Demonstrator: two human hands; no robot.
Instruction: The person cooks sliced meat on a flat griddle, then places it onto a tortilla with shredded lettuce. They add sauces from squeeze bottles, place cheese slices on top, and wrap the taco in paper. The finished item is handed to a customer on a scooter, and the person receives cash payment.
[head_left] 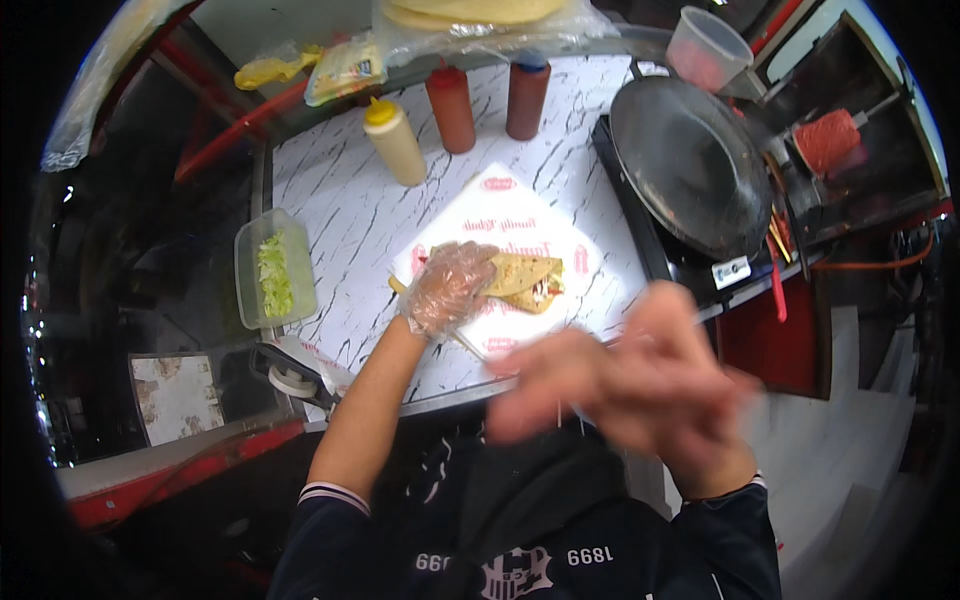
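Observation:
A rolled flatbread wrap [528, 278] lies on white printed wrapping paper [500, 205], its filling showing at the right end. Over the wrap's left part rests my left hand [448, 290] in a clear plastic glove, its fingers curled round the bread. My right hand [630, 385], bare and blurred by motion, is raised nearer to me, above the counter's front edge. Its fingers look apart, and I see nothing held in them.
Three squeeze bottles, cream [396, 145], orange-red [451, 108] and dark red [527, 98], stand behind the paper. A tub of shredded lettuce [275, 270] is at left. A large dark pan [690, 165] sits on a cooker at right; flatbreads [470, 12] are at the back.

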